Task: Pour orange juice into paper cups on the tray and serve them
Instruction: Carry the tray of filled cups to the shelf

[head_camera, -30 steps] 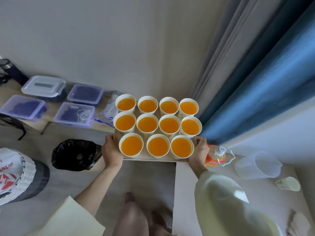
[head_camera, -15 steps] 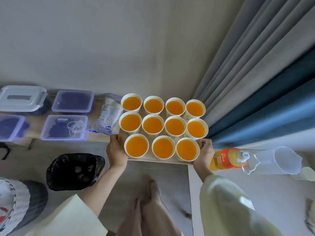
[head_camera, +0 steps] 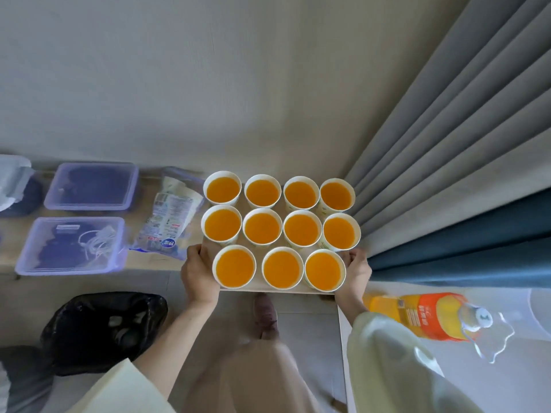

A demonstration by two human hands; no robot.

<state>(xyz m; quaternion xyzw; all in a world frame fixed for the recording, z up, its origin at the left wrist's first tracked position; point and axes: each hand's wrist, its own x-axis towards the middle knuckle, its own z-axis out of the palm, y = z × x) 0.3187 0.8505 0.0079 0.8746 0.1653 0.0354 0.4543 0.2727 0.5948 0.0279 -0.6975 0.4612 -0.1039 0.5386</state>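
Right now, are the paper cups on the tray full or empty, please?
Full: all eleven paper cups on the tray show orange juice near the rim.

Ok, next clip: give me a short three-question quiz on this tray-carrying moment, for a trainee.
1. How many filled paper cups stand on the tray?
2. True or false: the left hand holds the juice bottle.
3. Which row of paper cups has only three? A) nearest the person B) middle C) farthest

Key
1. Eleven.
2. False: the left hand and the right hand each grip an end of the tray. The juice bottle sits apart on the white table to the right.
3. A.
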